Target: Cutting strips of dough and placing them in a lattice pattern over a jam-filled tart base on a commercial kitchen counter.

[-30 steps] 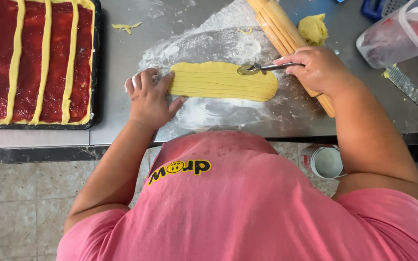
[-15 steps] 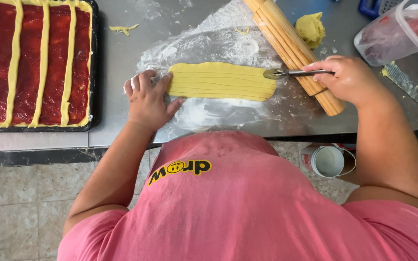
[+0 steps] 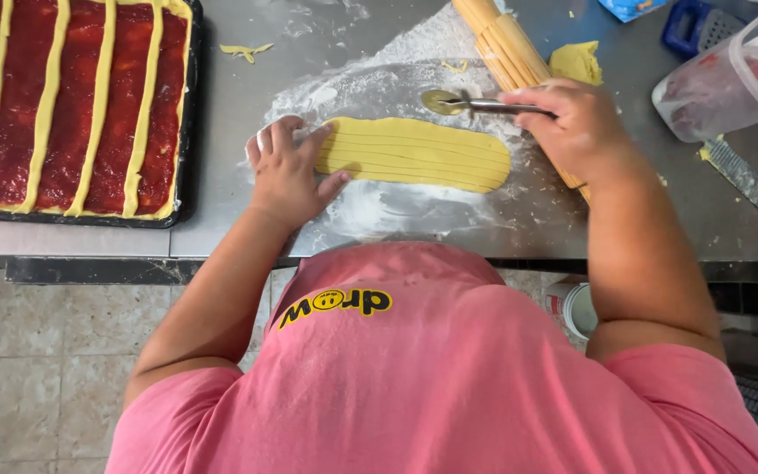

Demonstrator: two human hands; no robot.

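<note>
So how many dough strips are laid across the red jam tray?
4 yellow dough strips show, side by side lengthwise over the black tray; more may lie past the picture's left edge.

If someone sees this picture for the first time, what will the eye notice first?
Probably the yellow dough sheet on the floured steel table, scored into long strips. The left hand presses its left end; the right hand holds a wheel cutter at its far edge. On the left, a tray of red jam carries dough strips.
</note>
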